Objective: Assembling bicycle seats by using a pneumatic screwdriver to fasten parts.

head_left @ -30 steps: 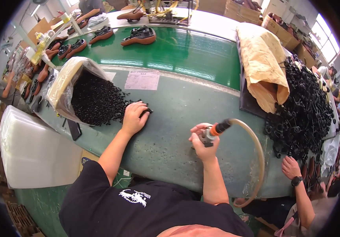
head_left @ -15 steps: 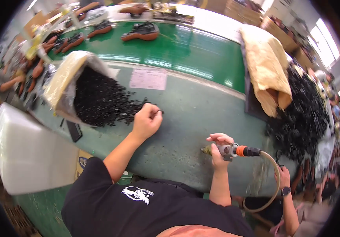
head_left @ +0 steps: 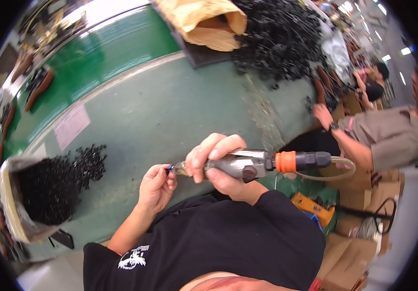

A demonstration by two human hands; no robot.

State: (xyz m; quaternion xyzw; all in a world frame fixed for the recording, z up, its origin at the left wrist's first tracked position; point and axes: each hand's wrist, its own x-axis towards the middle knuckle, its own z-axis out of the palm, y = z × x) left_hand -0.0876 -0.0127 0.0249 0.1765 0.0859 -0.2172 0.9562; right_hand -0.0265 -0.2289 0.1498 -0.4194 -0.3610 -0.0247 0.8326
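My right hand (head_left: 221, 157) is wrapped round a silver air tool (head_left: 253, 164). The tool lies roughly level, its narrow tip pointing left and its orange and black hose coupling (head_left: 299, 162) to the right. At the tip, my left hand (head_left: 156, 188) is closed in a pinch on a small dark piece, beside a bit of blue (head_left: 170, 168). The fingers partly hide that piece, so its kind cannot be made out. Left of my hands, many small black pieces (head_left: 49, 189) spill from a tipped, plastic-lined container (head_left: 9, 194) onto the green table (head_left: 136, 121).
A paper sheet (head_left: 72, 126) lies on the table. Behind it runs a glossy green belt (head_left: 112, 56) with brown-soled shoes (head_left: 39, 91). An open brown paper bag (head_left: 209, 26) and a heap of black pieces (head_left: 282, 41) stand farther right. A co-worker (head_left: 388, 133) works at the right.
The view has turned right. My left hand has left the spilled black pieces and come to the tool's tip, pinching a small piece. The air tool, still in my right hand, now appears nearer and larger.
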